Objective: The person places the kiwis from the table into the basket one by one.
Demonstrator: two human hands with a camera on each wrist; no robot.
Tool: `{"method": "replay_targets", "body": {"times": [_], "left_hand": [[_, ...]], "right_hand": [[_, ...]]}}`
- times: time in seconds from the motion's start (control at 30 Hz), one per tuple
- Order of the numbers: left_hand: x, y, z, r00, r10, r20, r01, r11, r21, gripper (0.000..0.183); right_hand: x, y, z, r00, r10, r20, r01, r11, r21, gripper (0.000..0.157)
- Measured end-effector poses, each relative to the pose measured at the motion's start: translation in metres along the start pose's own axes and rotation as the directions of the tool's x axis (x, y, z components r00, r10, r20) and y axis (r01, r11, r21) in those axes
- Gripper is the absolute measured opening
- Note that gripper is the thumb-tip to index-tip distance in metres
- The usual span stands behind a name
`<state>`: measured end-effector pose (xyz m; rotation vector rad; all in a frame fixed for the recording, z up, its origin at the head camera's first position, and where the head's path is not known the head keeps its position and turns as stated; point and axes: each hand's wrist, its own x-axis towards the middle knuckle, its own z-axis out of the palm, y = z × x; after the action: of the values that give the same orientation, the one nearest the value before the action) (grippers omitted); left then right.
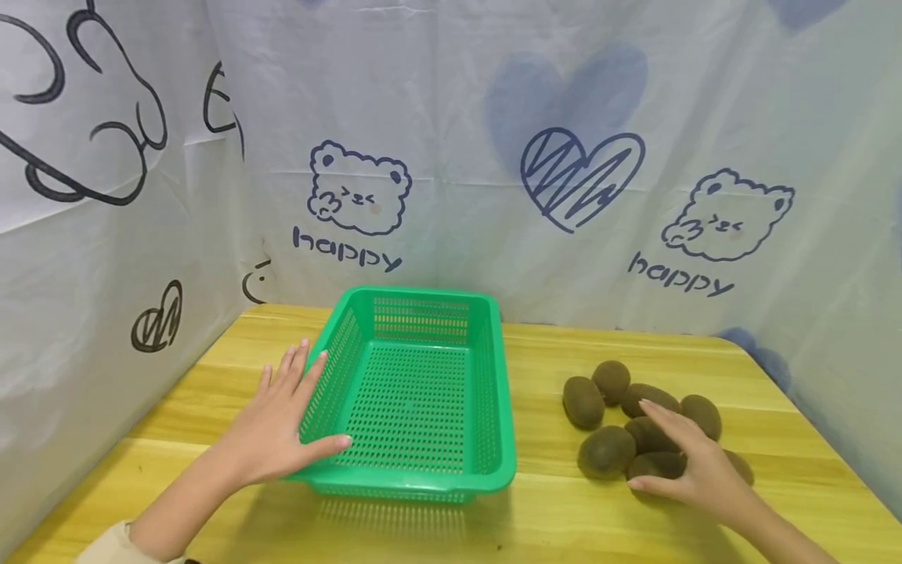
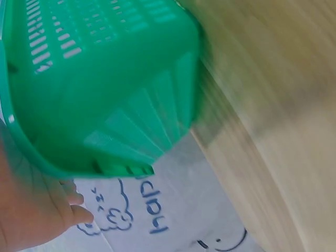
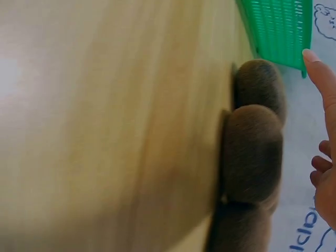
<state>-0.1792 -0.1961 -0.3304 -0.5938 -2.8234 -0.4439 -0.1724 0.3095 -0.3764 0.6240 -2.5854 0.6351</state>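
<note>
A green perforated plastic basket stands on the wooden table, with nothing in it. My left hand is spread at its left rim, fingers straight and thumb reaching over the near left corner. In the left wrist view the basket's side wall fills the upper left beside the hand. To the right lies a cluster of several brown kiwis. Over its near right part hovers my right hand, thumb and fingers apart, holding nothing. The right wrist view shows kiwis lined up below the hand.
The yellow wood-grain table runs back to a white cloth printed with hearts, bears and the word "happy". Another printed cloth hangs along the left edge. Between basket and kiwis lies a strip of bare tabletop.
</note>
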Motion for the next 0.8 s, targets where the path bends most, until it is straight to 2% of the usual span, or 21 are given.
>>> {"method": "replay_targets", "body": {"times": [0.1, 0.23, 0.43, 0.6, 0.8], "left_hand": [[-0.003, -0.008, -0.001, 1.0, 0.006, 0.009, -0.006, 1.0, -0.004, 0.104], [-0.008, -0.016, -0.002, 1.0, 0.012, 0.026, -0.012, 1.0, -0.006, 0.105], [-0.013, -0.022, -0.001, 0.998, -0.006, 0.06, 0.007, 1.0, -0.018, 0.107], [-0.015, -0.028, 0.0, 0.997, -0.01, 0.078, 0.01, 1.0, -0.011, 0.108], [-0.018, -0.035, 0.001, 0.997, 0.023, 0.073, -0.025, 0.999, 0.025, 0.11]], "right_hand": [[-0.009, 0.007, 0.002, 0.997, -0.011, -0.073, 0.009, 1.0, -0.024, 0.094], [-0.017, 0.014, 0.002, 0.994, 0.011, -0.112, -0.016, 0.999, -0.044, 0.087], [-0.024, 0.02, 0.0, 0.995, 0.094, -0.035, -0.096, 0.994, -0.049, 0.076], [-0.028, 0.022, 0.002, 0.992, 0.125, 0.029, -0.123, 0.99, -0.062, 0.071], [-0.03, 0.025, 0.006, 0.998, 0.059, -0.008, -0.059, 0.991, -0.122, 0.064]]}}
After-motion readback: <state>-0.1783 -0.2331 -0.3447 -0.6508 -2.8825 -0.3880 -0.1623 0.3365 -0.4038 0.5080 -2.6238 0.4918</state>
